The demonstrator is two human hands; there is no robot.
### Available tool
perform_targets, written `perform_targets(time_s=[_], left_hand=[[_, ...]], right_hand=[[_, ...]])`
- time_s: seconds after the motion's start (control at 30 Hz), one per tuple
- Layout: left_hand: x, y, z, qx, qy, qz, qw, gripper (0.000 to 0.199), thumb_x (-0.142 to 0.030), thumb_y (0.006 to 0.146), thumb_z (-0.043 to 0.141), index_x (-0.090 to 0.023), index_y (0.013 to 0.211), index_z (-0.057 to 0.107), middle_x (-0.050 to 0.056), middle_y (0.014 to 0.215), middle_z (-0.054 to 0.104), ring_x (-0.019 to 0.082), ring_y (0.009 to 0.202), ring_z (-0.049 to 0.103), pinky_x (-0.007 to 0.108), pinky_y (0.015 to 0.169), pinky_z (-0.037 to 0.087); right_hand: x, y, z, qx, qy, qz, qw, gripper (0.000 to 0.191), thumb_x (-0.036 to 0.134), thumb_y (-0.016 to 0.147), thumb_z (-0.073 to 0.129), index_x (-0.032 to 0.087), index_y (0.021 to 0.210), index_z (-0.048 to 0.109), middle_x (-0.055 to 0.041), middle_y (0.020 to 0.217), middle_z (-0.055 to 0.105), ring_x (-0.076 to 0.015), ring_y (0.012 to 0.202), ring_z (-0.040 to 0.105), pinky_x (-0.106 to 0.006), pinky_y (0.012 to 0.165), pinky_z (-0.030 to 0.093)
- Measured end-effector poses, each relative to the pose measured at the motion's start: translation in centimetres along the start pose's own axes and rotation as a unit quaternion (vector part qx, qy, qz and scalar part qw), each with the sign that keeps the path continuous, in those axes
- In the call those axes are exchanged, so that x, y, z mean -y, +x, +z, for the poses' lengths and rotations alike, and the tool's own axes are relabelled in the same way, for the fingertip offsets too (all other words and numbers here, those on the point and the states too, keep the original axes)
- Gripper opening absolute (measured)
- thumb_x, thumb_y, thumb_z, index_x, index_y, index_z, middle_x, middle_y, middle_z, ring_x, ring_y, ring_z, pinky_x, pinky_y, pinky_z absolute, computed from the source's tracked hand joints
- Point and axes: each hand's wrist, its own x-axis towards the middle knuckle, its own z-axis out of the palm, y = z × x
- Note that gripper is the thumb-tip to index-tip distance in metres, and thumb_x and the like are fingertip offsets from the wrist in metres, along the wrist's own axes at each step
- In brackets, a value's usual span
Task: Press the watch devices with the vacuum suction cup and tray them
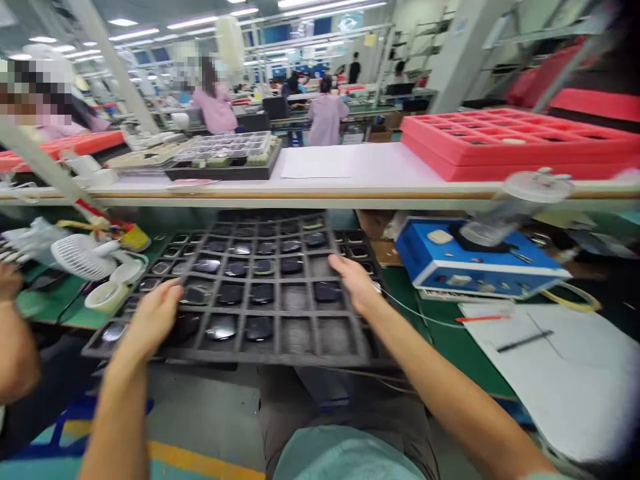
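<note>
A black divided tray [297, 337] lies tilted over another dark tray [367, 257] at the bench's front edge. Glossy dark rounded pieces [260, 328] sit in many of its compartments; several compartments at the lower right hold nothing. My left hand [156, 317] grips the upper tray's left side, fingers hidden beneath or behind it. At the right side, my right hand [355, 283] is closed on the same tray's edge, thumb on top.
On the right stand a blue device [480, 267] with a clear cylinder and papers with pens [550, 373]. A small white fan [83, 257] is at left. Red trays [510, 153] rest on the shelf above. Another person's arm [17, 340] shows at far left.
</note>
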Motion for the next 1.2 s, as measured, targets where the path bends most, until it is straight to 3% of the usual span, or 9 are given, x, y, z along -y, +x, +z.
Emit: perform_targets(time_s=[0.17,0.3,0.43,0.67,0.8,0.9,0.97,1.07,1.2], left_hand=[[-7.2,-3.6,7.8,0.035,-0.136,0.036,0.989,0.044,-0.027,0.098,0.034,-0.014,0.125,0.066,0.014,0.127,0.07,0.025,0.12,0.064,0.042,0.108,0.048],[-9.1,-5.4,12.0,0.056,-0.052,0.005,0.997,0.04,-0.02,0.101,0.035,-0.013,0.127,0.064,0.019,0.121,0.071,0.027,0.115,0.067,0.04,0.1,0.051],[-9.6,-6.3,11.1,0.086,-0.006,-0.005,0.996,0.034,-0.022,0.099,0.042,-0.014,0.114,0.071,0.019,0.107,0.075,0.032,0.105,0.071,0.044,0.093,0.053],[-7.0,-0.3,6.3,0.095,0.113,0.048,0.988,0.033,-0.022,0.087,0.055,-0.027,0.112,0.076,0.009,0.113,0.076,0.028,0.108,0.071,0.038,0.097,0.053],[-3.4,3.5,6.1,0.169,0.134,0.163,0.963,0.042,-0.017,0.076,0.053,-0.024,0.111,0.075,0.01,0.124,0.073,0.03,0.118,0.066,0.042,0.107,0.049],[-4.2,4.1,6.8,0.102,0.151,0.239,0.954,0.036,-0.026,0.081,0.053,-0.024,0.111,0.072,0.011,0.126,0.071,0.037,0.116,0.066,0.052,0.103,0.051],[-7.5,1.6,7.9,0.036,0.116,0.346,0.931,0.03,-0.036,0.091,0.054,-0.026,0.115,0.069,0.012,0.123,0.07,0.035,0.116,0.065,0.05,0.098,0.054],[-14.3,-5.6,11.1,0.074,0.066,0.498,0.861,0.029,-0.034,0.085,0.072,-0.025,0.112,0.067,0.009,0.114,0.071,0.028,0.101,0.067,0.041,0.084,0.057],[-19.7,-11.6,15.1,0.091,0.087,0.561,0.818,0.023,-0.016,0.077,0.079,-0.02,0.093,0.064,0.005,0.094,0.068,0.026,0.082,0.064,0.038,0.065,0.053]], right_hand=[[-0.1,-0.9,-11.0,-0.067,-0.09,0.015,0.994,0.035,0.051,0.07,0.076,0.019,0.083,0.073,-0.012,0.079,0.076,-0.033,0.084,0.075,-0.046,0.069,0.062],[-1.3,-0.6,-14.7,-0.083,-0.145,0.052,0.985,0.035,0.053,0.07,0.072,0.02,0.081,0.07,-0.014,0.078,0.074,-0.0367,0.089,0.074,-0.051,0.07,0.062],[-2.2,-0.6,-14.9,-0.122,-0.132,0.098,0.979,0.041,0.054,0.067,0.075,0.02,0.089,0.069,-0.0132,0.087,0.075,-0.0374,0.095,0.072,-0.051,0.074,0.061],[-0.8,-3.8,-18.1,-0.218,-0.319,-0.075,0.919,0.058,0.066,0.067,0.07,0.018,0.101,0.071,-0.0112,0.099,0.074,-0.0276,0.088,0.072,-0.036,0.066,0.06],[-0.9,-8.3,-20.4,-0.276,-0.276,0.044,0.92,0.054,0.067,0.065,0.07,0.014,0.073,0.066,-0.0092,0.065,0.066,-0.0175,0.049,0.06,-0.027,0.039,0.046],[-1.5,-9.7,-19.6,-0.241,-0.171,0.101,0.95,0.044,0.057,0.074,0.072,0.015,0.081,0.066,-0.0053,0.062,0.064,-0.013,0.044,0.056,-0.022,0.035,0.041],[-1.6,-9.1,-18.5,-0.231,-0.068,0.074,0.968,0.038,0.047,0.077,0.075,0.016,0.097,0.065,-0.0015,0.066,0.065,-0.0109,0.043,0.055,-0.019,0.034,0.04],[-1.3,-7.4,-17.6,-0.214,0.086,0.019,0.973,0.035,0.034,0.079,0.078,0.017,0.107,0.064,0.0017,0.068,0.064,-0.0086,0.046,0.055,-0.016,0.036,0.044],[-1.1,-5.7,-17.5,-0.201,0.147,-0.028,0.968,0.026,0.033,0.081,0.078,0.014,0.097,0.07,-0.0001,0.07,0.065,-0.0079,0.051,0.059,-0.015,0.041,0.051]])
